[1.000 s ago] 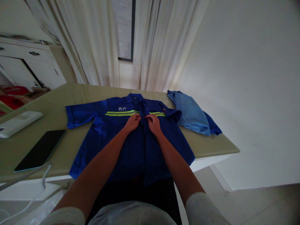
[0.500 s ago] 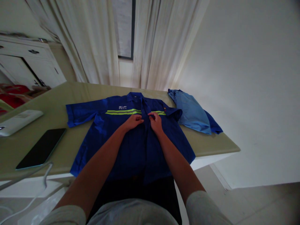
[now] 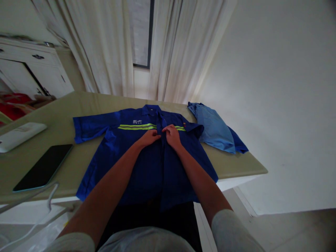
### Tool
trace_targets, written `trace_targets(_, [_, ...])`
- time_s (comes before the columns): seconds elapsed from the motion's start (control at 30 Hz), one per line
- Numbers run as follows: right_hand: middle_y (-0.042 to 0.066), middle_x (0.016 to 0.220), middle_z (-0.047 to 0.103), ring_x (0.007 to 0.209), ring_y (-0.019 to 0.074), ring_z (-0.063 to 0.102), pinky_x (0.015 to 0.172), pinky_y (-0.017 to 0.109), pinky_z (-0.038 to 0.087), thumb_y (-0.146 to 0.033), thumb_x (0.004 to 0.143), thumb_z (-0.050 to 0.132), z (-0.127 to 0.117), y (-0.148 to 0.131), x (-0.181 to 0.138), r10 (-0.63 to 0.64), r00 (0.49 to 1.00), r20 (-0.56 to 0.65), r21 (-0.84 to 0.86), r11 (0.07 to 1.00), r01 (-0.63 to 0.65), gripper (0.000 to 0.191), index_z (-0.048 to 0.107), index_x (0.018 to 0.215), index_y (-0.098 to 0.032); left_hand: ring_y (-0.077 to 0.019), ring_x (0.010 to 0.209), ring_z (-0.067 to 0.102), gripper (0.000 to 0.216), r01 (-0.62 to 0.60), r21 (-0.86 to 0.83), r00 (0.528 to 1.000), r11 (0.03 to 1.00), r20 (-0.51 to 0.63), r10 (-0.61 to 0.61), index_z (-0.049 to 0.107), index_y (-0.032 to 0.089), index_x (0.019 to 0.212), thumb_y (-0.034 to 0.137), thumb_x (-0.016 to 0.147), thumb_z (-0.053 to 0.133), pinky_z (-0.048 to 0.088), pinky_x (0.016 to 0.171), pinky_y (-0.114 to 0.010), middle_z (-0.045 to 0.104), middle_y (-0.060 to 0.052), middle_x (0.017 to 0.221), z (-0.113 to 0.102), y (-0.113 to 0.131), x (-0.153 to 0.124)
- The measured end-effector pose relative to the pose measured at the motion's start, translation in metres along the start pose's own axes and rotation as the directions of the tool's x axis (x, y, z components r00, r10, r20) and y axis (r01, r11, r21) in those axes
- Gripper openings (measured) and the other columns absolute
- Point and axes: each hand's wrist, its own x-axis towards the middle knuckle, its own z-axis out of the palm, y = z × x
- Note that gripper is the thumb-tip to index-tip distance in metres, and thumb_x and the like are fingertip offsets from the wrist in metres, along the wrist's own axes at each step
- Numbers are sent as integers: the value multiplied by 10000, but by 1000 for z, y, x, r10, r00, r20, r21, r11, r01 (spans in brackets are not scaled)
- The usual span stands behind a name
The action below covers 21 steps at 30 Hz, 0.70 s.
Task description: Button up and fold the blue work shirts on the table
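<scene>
A dark blue short-sleeved work shirt (image 3: 118, 154) with a yellow-green chest stripe lies front up on the pale green table (image 3: 78, 105), its hem hanging over the near edge. My left hand (image 3: 148, 137) and my right hand (image 3: 172, 135) meet at the shirt's front placket just below the stripe. Both pinch the two front edges of the cloth together with curled fingers. Whatever small part sits between the fingertips is hidden.
A lighter blue garment (image 3: 216, 127) lies crumpled at the table's right end. A black phone (image 3: 43, 167) and a white flat box (image 3: 18, 135) lie at the left, with a white cable (image 3: 51, 196) over the near edge. Curtains (image 3: 110, 45) and a white cabinet (image 3: 31, 70) stand behind.
Both hands stay pinched at the placket and have shifted only slightly. The view has moved a little.
</scene>
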Motion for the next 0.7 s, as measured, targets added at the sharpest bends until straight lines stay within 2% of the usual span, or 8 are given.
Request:
trace_targets(0.1, [85,1109,737,1057,231,679,1019,373,504,-212,949,609,1,-5,-1,34,992,123,-56,998,-27,186,775,1033,-203,-150,647,523,184,20,-14,997,1000,-75,-21,574,194,704,282,846,651,414,625,-271,552,34,648,1,0,2])
trace_targets(0.13, [93,1139,741,1087,245,681,1025,381,507,-277,931,675,1,-8,-4,31,986,161,-73,997,-19,201,764,1093,-199,-149,652,526,181,17,-11,996,1000,-90,-18,577,193,703,274,850,645,420,632,-271,555,34,650,1,0,2])
trace_targets(0.23, [131,1233,714,1145,295,674,1022,414,516,-418,850,801,1,-18,-16,34,974,224,-173,985,6,447,716,1223,-187,-156,677,544,201,-1,-7,996,1000,-90,0,603,189,716,296,885,612,441,650,-272,583,24,672,0,0,2])
trace_targets(0.3, [148,1231,697,1108,310,685,982,424,531,-416,869,781,2,-26,-22,73,973,218,-268,963,-12,417,706,1214,-194,-167,701,569,243,-7,0,997,1000,-72,7,635,186,736,318,926,563,469,671,-279,618,10,694,-1,-1,3])
trace_targets(0.37, [152,1208,688,1051,302,699,933,418,541,-343,926,700,2,-34,-25,119,975,189,-341,939,-48,273,706,1165,-210,-181,743,609,284,-12,16,998,1000,-65,13,679,182,781,313,965,506,509,722,-293,673,-12,751,-2,-3,3])
trace_targets(0.47, [158,1184,679,1031,302,700,917,422,534,-232,953,611,-1,-40,-20,168,975,146,-395,913,-98,176,703,1102,-216,-210,923,685,292,-18,74,989,997,-148,29,754,181,932,224,976,469,546,897,-334,757,-62,962,-2,-5,3])
trace_targets(0.57, [167,1133,671,1048,308,685,941,424,515,-201,980,554,-11,-41,-6,205,976,76,-394,905,-159,169,713,1038,-195,-266,1092,685,249,-21,247,974,969,-213,75,791,186,1053,198,934,573,507,1055,-409,757,-112,1082,0,-8,0])
trace_targets(0.7, [170,1216,652,1101,280,639,976,386,491,-190,1029,466,-22,-41,8,130,979,-157,-342,923,-178,265,709,1132,-162,-324,1111,667,214,-73,438,981,896,-130,143,807,202,1058,284,875,732,475,1099,-472,735,-136,1102,6,-9,-6])
